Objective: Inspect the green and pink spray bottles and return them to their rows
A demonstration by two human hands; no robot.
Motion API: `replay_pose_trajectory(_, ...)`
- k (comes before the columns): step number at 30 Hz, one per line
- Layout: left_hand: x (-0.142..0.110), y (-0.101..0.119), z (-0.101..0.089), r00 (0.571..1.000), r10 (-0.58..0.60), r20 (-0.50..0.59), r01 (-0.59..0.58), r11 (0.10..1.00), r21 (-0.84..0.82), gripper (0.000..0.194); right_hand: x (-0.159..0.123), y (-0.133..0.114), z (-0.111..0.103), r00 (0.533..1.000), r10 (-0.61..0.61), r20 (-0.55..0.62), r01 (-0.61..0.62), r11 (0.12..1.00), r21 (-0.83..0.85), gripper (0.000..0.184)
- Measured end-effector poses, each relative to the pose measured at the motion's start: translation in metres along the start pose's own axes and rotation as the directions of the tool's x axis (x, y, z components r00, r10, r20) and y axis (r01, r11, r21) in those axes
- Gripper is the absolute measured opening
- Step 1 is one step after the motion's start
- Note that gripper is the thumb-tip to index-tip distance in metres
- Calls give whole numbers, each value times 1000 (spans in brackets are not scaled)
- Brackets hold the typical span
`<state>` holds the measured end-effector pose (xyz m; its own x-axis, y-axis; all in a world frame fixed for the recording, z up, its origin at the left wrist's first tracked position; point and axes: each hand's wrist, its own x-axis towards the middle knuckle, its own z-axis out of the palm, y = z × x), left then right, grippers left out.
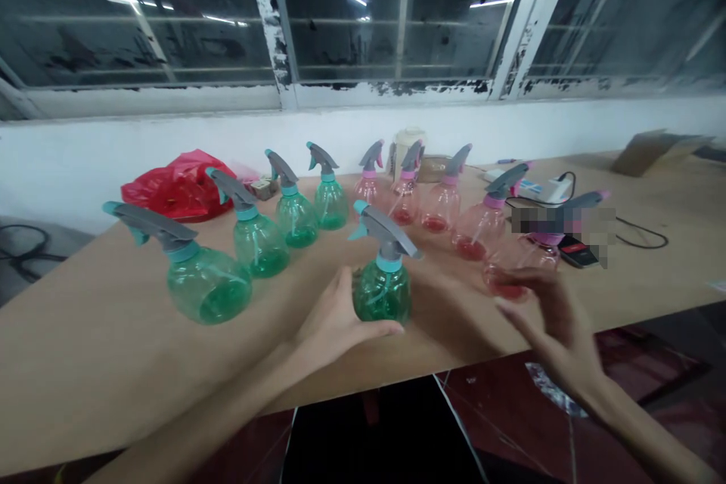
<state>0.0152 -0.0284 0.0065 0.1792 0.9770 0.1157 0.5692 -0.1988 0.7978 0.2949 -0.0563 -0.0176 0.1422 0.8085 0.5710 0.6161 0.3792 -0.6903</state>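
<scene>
My left hand is wrapped round the base of a green spray bottle with a grey and teal trigger head, standing near the table's front edge. My right hand hovers to its right with fingers spread, blurred by motion, just in front of a pink spray bottle. It holds nothing that I can see.
Several green spray bottles stand in a row at the left, several pink ones at the right, on a wooden table. A red plastic bag lies behind. A power strip, a cable and a phone lie at the right.
</scene>
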Motion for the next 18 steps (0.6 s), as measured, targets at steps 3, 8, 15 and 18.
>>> replay_pose_trajectory(3, 8, 7, 4, 999, 38, 13, -39, 996, 79, 81, 23, -25, 30, 938, -48, 342, -34, 973, 229, 55)
replay_pose_trajectory(8, 10, 20, -6, 993, 118, 11, -118, 986, 117, 64, 66, -52, 83, 815, -51, 577, -398, 675, 621, 45)
replay_pose_trajectory(15, 11, 17, -14, 988, -25, 150, -5, 981, 194, 68, 92, -53, 142, 645, 4, 764, -754, 161, 636, 27)
replay_pose_trajectory(18, 16, 9, -11, 985, -62, 161, 40, 990, 136, 62, 97, -44, 155, 596, 41, 802, -802, 76, 592, 24)
